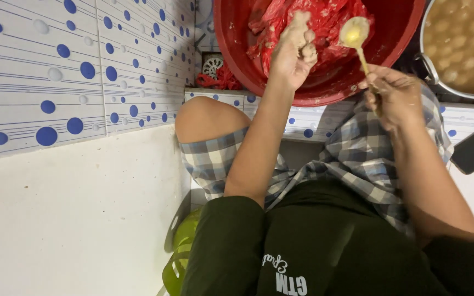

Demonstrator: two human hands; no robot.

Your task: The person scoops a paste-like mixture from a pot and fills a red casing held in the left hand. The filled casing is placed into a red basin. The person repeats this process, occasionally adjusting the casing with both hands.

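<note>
My left hand (294, 46) is inside a big red basin (231, 44), coated in pale dough, fingers curled around a small lump of it. Crumpled red plastic (325, 22) lines the basin under the hand. My right hand (393, 93) grips the handle of a metal spoon (355, 33) at the basin's near rim, its bowl holding yellowish filling and pointing up into the basin. The two hands are a short way apart.
A metal pot (462, 44) full of round pale balls stands at the right of the basin. White tiles with blue dots (83, 71) cover the wall at left. My checked shorts and bare knee (204, 118) are below. A green plastic object (179, 257) lies near the floor.
</note>
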